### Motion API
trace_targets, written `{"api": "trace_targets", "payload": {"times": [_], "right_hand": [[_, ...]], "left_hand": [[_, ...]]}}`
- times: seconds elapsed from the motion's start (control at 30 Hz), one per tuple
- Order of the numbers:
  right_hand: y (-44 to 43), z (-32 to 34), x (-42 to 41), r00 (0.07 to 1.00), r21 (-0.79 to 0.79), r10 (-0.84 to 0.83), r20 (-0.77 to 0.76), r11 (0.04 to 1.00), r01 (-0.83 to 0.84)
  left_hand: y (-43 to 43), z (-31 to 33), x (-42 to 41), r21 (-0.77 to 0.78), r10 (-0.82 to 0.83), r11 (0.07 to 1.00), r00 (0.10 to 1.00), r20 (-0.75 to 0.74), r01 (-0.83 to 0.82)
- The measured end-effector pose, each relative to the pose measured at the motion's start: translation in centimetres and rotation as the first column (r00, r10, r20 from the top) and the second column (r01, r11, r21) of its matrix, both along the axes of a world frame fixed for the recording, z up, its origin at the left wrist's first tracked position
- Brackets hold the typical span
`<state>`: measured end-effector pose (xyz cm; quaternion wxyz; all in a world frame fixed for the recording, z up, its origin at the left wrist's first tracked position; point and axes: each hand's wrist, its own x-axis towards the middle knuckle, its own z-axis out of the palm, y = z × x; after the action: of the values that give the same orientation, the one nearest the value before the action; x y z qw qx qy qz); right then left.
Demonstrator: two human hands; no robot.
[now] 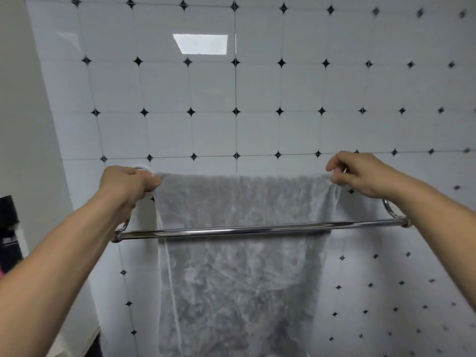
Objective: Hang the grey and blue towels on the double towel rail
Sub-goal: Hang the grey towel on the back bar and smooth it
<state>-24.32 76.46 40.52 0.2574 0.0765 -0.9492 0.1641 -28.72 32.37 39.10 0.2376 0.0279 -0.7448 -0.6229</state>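
White glossy wall tiles (257,86) with small black diamonds at their corners fill the view, with a plain pale wall along the left edge. A grey towel (239,274), fluffy and wide, hangs flat against the tiles and runs down past the bottom of the view. Its top fold lies across the rear of the double towel rail (257,230); the cloth hides the rear bar itself. The chrome front bar crosses in front of the towel, lower than the fold and bare. Two bare forearms reach up from the lower corners. The left hand (126,185) is at the rail's left end, its grip clamped on the towel's upper left corner, fingers curled round the cloth. The right hand (360,173) is near the rail's right end, its grip pinched on the towel's upper right corner. A chrome ring bracket (390,210) shows just below the right wrist. A bright rectangular light reflection (201,43) sits high on the tiles.
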Motion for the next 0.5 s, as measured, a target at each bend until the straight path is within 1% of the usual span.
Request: {"api": "trace_targets", "payload": {"times": [0.07,0.23,0.33,0.37,0.43,0.5], "right_hand": [[0.9,0.5,0.6,1.000,-0.056,-0.008,-0.023,0.998,0.007],[1.8,0.1,1.7,0.996,-0.092,-0.082,-0.047,0.993,0.077],[0.7,-1.4,1.8,0.995,-0.038,-0.103,0.002,0.994,0.103],[0.2,-1.8,1.6,0.993,-0.020,-0.119,-0.012,0.993,0.118],[-0.6,-2.2,1.2,0.986,-0.017,-0.144,-0.087,0.990,0.143],[-1.2,-2.1,0.8,0.971,0.055,-0.188,-0.146,0.979,0.198]], "left_hand": [[-0.2,0.1,-0.3,-0.037,-0.006,0.999,1.000,-0.028,0.005],[-0.4,-0.7,-1.3,-0.118,-0.007,0.993,0.997,-0.076,-0.001],[-0.8,-1.0,-1.8,-0.147,-0.002,0.989,0.997,-0.077,-0.009],[-0.9,-1.1,-2.0,-0.148,-0.006,0.989,0.997,-0.073,-0.005],[-0.9,-1.2,-2.2,-0.163,-0.009,0.987,0.998,-0.057,0.000],[-0.5,-1.3,-2.1,-0.171,-0.010,0.985,0.999,-0.044,0.002]]}}
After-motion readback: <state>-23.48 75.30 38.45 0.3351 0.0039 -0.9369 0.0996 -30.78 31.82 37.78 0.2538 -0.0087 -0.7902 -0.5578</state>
